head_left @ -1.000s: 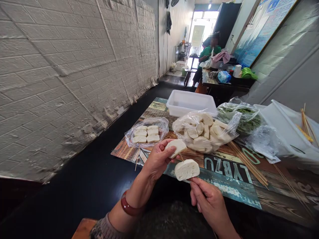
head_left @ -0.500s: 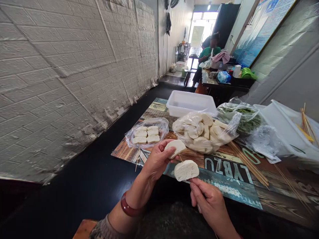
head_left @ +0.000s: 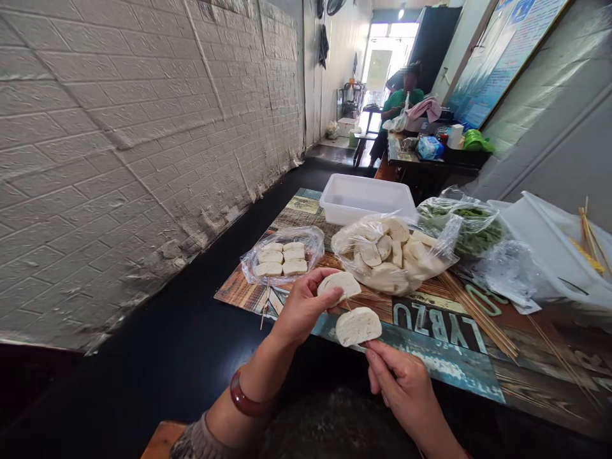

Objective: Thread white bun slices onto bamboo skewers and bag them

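Observation:
Between the thumb and fingers of my left hand (head_left: 300, 307) is a slice of white bun (head_left: 345, 284). Below it, a second bun slice (head_left: 358, 326) is threaded on a thin wooden skewer (head_left: 349, 306), whose tip points up toward the first slice. My right hand (head_left: 400, 377) pinches the skewer just under that second slice; most of the shaft is hidden by the fingers. Whether the tip touches the held slice, I cannot tell. Beyond my hands, a clear bag (head_left: 442, 258) holds many loose bun slices (head_left: 382, 245). Skewered slices (head_left: 294, 266) lie in two columns on clear plastic (head_left: 315, 239).
A white plastic tub (head_left: 368, 201) stands at the table's back. To the right are bare skewers (head_left: 482, 319), a bag of greens (head_left: 478, 233) and a white bin (head_left: 540, 236) with sticks. A person in green (head_left: 399, 102) sits by a farther table.
The slice in my left hand has shifted slightly to the right and turned a little. My right hand and its skewered slice have barely moved.

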{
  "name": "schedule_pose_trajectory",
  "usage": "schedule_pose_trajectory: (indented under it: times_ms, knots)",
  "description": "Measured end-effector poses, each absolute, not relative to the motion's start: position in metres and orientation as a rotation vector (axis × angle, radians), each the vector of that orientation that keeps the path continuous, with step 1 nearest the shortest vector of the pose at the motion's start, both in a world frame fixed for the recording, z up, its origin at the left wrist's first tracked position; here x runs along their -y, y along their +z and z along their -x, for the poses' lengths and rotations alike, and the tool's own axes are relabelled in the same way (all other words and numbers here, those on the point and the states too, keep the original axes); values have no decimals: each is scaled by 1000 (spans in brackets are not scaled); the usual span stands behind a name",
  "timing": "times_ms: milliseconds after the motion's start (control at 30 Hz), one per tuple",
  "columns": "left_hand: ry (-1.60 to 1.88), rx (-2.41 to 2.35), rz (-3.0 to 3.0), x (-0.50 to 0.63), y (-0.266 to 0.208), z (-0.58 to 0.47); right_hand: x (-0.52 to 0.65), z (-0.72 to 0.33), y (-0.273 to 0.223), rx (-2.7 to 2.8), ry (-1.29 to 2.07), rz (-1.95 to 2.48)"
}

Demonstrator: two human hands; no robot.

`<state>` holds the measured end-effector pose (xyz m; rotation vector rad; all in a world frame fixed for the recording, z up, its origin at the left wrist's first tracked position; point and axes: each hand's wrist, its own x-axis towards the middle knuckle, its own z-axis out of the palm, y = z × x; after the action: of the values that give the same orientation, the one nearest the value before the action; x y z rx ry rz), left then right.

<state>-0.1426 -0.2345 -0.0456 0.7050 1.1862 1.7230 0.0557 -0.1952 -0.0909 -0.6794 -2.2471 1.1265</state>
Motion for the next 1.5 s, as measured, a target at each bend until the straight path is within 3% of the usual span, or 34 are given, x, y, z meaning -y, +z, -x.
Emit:
schedule_pose_trajectory:
  times_ms: [667, 1133, 1500]
  knots:
    - [1625, -1334, -882, 236, -44, 136, 194, -51, -91, 2226, 1097, 748]
    - [1674, -972, -505, 235, -52, 133, 195, -55, -95, 2200, 1141, 763]
    - [1685, -1084, -580, 237, -54, 122, 196, -60, -98, 2127, 1271, 834]
